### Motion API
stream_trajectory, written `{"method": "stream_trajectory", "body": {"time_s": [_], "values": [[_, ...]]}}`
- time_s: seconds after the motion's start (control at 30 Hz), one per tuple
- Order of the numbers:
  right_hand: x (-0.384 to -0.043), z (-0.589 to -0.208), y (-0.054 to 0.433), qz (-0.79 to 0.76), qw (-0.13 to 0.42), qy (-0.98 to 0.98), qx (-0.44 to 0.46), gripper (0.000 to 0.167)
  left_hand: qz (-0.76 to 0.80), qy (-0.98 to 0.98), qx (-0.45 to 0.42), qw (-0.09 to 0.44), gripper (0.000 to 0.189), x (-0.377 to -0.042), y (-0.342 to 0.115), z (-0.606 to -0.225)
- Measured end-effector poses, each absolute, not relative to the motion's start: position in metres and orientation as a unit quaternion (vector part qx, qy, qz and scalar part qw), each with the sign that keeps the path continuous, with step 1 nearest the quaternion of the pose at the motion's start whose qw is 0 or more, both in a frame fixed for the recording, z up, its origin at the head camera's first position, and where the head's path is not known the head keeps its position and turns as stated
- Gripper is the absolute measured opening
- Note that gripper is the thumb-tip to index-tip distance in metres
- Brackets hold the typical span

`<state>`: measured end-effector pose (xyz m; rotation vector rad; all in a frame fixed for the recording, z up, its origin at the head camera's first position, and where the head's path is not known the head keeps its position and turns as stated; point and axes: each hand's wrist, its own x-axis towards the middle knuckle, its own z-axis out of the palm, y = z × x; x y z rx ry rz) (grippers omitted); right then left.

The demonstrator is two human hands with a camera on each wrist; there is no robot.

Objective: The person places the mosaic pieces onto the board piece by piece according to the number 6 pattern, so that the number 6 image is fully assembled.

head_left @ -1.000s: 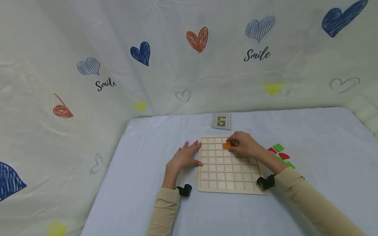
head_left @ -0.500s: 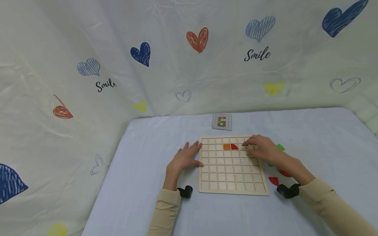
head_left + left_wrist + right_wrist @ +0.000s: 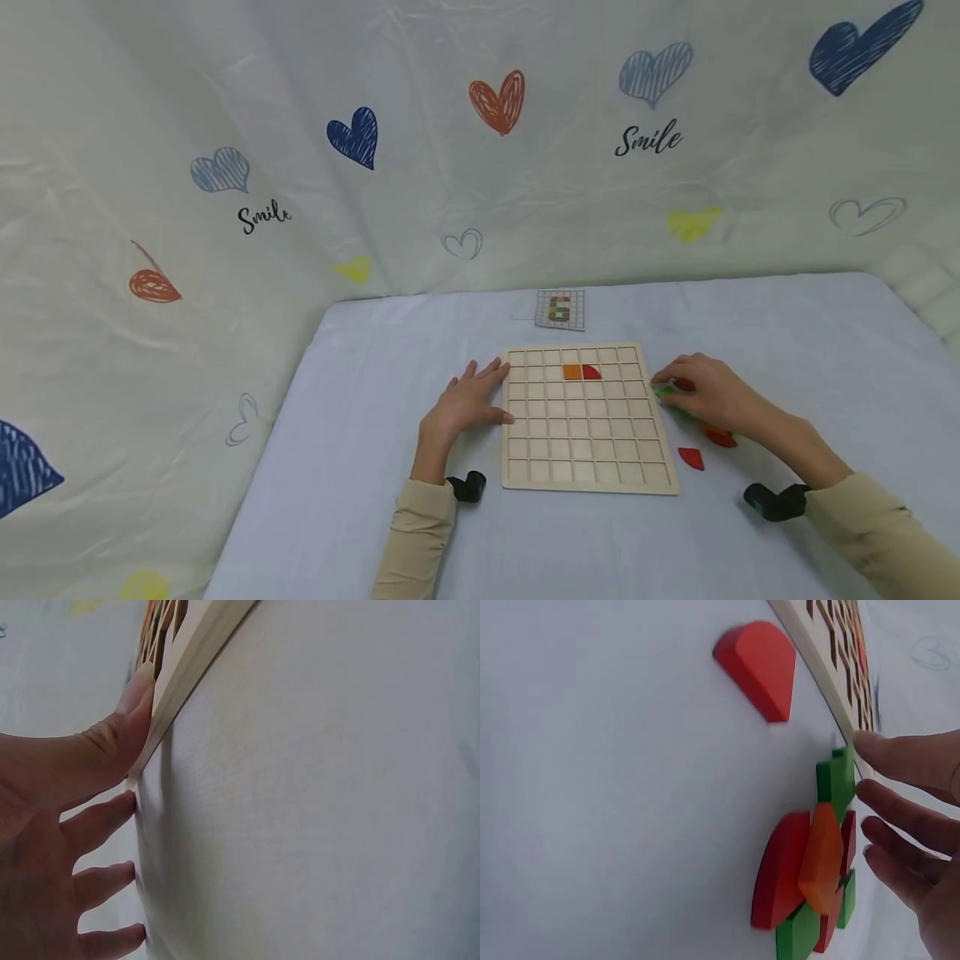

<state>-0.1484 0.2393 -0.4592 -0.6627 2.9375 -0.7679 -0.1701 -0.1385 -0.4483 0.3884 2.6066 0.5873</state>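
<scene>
A wooden grid board [image 3: 585, 450] lies flat on the white-covered table. One orange square tile [image 3: 572, 372] and one red quarter-round tile [image 3: 591, 372] sit side by side in its cells, second row from the far edge. My left hand [image 3: 467, 404] rests spread at the board's left edge, its thumb [image 3: 139, 694] on the rim. Beyond the right edge, my right hand [image 3: 712, 392] hovers over a pile of loose tiles. In the right wrist view, its thumb and index finger are apart, fingertips right at a green tile [image 3: 844, 780].
Near the pile's front lie a red rounded tile [image 3: 780, 870] and an orange tile [image 3: 823, 859], with several more green and red ones. A separate red quarter-round tile [image 3: 692, 458] lies by the board's right edge. A patterned card [image 3: 560, 310] lies behind the board.
My right hand has let go of the red quarter-round tile in the board, then moved right, off the board to the loose tiles. The left hand has stayed in place.
</scene>
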Motion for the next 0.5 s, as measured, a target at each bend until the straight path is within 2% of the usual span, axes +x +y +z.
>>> {"method": "stream_trajectory", "body": {"time_s": [0.5], "values": [[-0.1500, -0.4648, 0.2474, -0.222, 0.037, 0.952, -0.206, 0.021, 0.219, 0.941, 0.142, 0.218, 0.090, -0.1689, -0.1377, -0.4465]]}}
